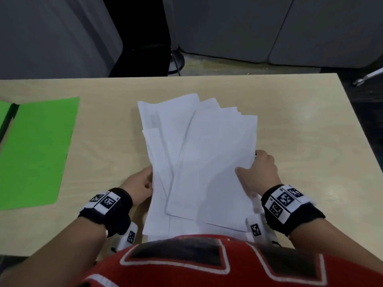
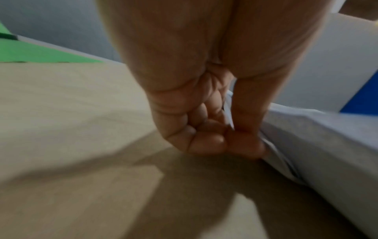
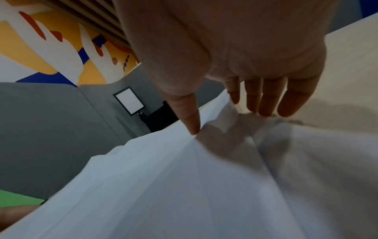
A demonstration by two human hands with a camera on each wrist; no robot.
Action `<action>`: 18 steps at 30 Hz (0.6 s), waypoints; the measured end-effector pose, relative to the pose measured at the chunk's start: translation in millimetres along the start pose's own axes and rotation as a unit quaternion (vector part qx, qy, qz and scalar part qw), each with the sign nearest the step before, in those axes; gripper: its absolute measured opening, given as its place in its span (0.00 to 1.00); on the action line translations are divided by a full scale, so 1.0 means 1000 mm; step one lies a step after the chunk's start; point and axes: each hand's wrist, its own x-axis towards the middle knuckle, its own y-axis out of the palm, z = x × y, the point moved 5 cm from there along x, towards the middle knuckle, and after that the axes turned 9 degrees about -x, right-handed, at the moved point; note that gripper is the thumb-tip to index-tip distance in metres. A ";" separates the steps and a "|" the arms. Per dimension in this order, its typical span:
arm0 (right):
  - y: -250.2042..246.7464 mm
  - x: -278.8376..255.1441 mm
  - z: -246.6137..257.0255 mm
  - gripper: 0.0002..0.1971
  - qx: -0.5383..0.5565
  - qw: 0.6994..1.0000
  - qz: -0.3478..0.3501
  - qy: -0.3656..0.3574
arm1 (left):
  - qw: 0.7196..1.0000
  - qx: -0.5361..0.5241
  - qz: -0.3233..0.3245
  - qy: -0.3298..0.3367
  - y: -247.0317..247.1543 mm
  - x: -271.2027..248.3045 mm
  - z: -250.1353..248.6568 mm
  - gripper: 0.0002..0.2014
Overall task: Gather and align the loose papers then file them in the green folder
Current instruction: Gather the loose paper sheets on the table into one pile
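The head camera looked forward and steeply down from above the person's chest onto the desk (image 1: 290,112), taking in both grips, the left grip (image 1: 141,184) and the right grip (image 1: 261,172), at arm's length. The left wrist camera sat very close behind the left grip (image 2: 206,113), low over the desk (image 2: 61,113), facing along the fingers. The right wrist camera sat equally close behind the right grip (image 3: 235,64), facing along it and slightly upward toward the room's walls. All three views shared the papers (image 1: 199,162) between the grips, and the green folder (image 1: 39,150) beyond the left grip.
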 end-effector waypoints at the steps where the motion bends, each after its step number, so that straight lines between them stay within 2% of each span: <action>1: 0.001 0.003 -0.001 0.31 -0.022 1.000 -0.004 -0.002 | 1.000 0.008 0.030 0.000 0.002 -0.001 0.000 0.27; 3: 0.002 0.007 0.000 0.31 -0.033 0.999 0.006 -0.015 | 0.997 0.020 0.073 -0.019 0.001 0.001 0.002 0.25; 4: 0.004 0.010 0.000 0.31 -0.033 0.999 0.015 -0.029 | 0.997 0.014 0.074 -0.027 -0.002 0.002 0.000 0.23; 6: 0.008 0.014 0.001 0.32 -0.062 0.995 0.022 -0.070 | 0.996 -0.073 0.025 -0.054 -0.015 0.010 -0.003 0.19; 8: 0.012 0.017 0.003 0.32 -0.097 0.989 0.022 -0.107 | 0.970 -0.216 -0.039 -0.106 -0.024 0.019 -0.009 0.19; 9: 0.014 0.017 0.007 0.33 -0.098 0.987 0.022 -0.127 | 0.956 -0.258 -0.064 -0.125 -0.027 0.024 -0.008 0.22; 11: 0.021 0.015 0.015 0.35 -0.083 0.982 0.034 -0.169 | 0.961 -0.232 -0.096 -0.116 -0.026 0.033 -0.021 0.35; 13: 0.028 0.011 0.022 0.38 -0.059 0.976 0.053 -0.201 | 0.979 -0.142 -0.114 -0.092 -0.017 0.038 -0.036 0.44; 16: 0.035 0.006 0.028 0.39 -0.023 0.971 0.075 -0.226 | 0.986 -0.078 -0.116 -0.087 0.000 0.037 -0.051 0.40; 18: 0.037 0.008 0.024 0.37 -0.008 0.973 0.089 -0.213 | 0.988 -0.096 -0.100 -0.069 0.005 0.037 -0.054 0.38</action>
